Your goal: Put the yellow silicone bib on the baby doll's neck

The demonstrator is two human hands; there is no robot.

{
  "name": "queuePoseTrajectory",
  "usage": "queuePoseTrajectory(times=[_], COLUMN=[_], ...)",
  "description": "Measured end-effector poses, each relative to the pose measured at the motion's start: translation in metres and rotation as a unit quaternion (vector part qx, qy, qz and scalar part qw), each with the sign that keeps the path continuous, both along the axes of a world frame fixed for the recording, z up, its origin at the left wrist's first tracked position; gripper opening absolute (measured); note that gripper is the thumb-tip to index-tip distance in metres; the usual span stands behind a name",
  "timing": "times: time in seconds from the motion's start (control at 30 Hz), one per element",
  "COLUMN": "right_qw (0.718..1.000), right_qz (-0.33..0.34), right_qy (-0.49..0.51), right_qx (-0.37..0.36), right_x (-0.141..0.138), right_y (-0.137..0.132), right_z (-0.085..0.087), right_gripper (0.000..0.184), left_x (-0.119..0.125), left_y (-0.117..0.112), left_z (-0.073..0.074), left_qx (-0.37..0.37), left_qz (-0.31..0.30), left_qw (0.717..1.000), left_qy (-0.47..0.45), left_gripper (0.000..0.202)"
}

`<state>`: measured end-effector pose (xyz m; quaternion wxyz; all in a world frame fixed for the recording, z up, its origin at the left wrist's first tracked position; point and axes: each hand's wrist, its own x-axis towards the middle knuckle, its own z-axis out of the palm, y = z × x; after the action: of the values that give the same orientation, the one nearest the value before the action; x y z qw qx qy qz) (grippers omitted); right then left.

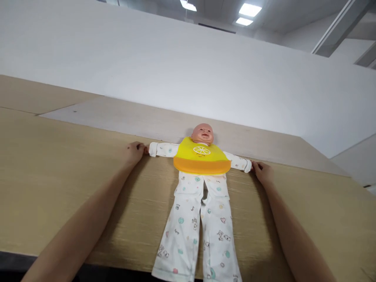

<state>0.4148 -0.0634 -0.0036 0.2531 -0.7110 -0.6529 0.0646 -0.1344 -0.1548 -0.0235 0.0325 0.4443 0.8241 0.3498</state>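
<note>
- The left hand (133, 152) pinches the end of the doll's left-side sleeve cuff (152, 149), fingers closed on the fabric.
- The right hand (263, 172) grips the opposite cuff (247, 166) the same way, so both sleeves are spread out sideways.
- The baby doll (202, 135) lies face up on the wooden table (44, 176), head toward the far edge, feet near.
- It wears a yellow-and-orange bib (201, 159) over white printed pyjamas (199, 219), the legs reaching the near table edge.
- A white wall (176, 70) rises beyond the table.
</note>
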Motion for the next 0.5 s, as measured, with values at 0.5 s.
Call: queuePoseTrajectory(times=[0.5], right_qw=[0.999], right_qz=[-0.028], right_qy=[0.021], right_qx=[-0.004], right_x=[0.005], right_y=[-0.005], right_z=[0.000], right_gripper=[0.042], left_x=[0.001], left_y=[-0.015], left_z=[0.011], left_qx=[-0.016], left_qz=[0.009], left_qw=[1.000], left_qy=[-0.019], left_gripper=[0.030])
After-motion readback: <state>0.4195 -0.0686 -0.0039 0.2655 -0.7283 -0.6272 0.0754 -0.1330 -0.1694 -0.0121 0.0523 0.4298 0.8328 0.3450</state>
